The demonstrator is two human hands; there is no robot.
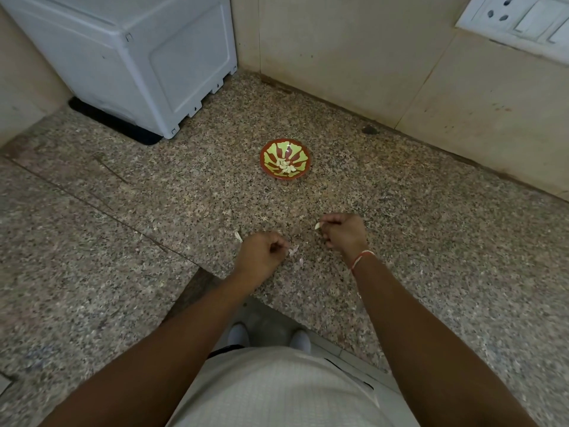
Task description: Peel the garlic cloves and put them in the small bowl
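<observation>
A small red bowl [285,159] with a yellow-green pattern stands on the granite counter, with several peeled garlic cloves [286,167] lying in it. My right hand [343,231] is curled and pinches a pale garlic clove [318,225] at its fingertips, well in front of the bowl. My left hand [261,255] is curled too and pinches a thin piece of garlic skin [294,250] just above the counter. Another pale garlic piece [238,236] lies on the counter beside my left hand. Small skin scraps [300,261] lie between my hands.
A white plastic appliance [138,57] on a black mat stands at the back left corner. Tiled walls close the back and right, with a socket panel [520,20] at top right. The counter's front edge runs just below my wrists.
</observation>
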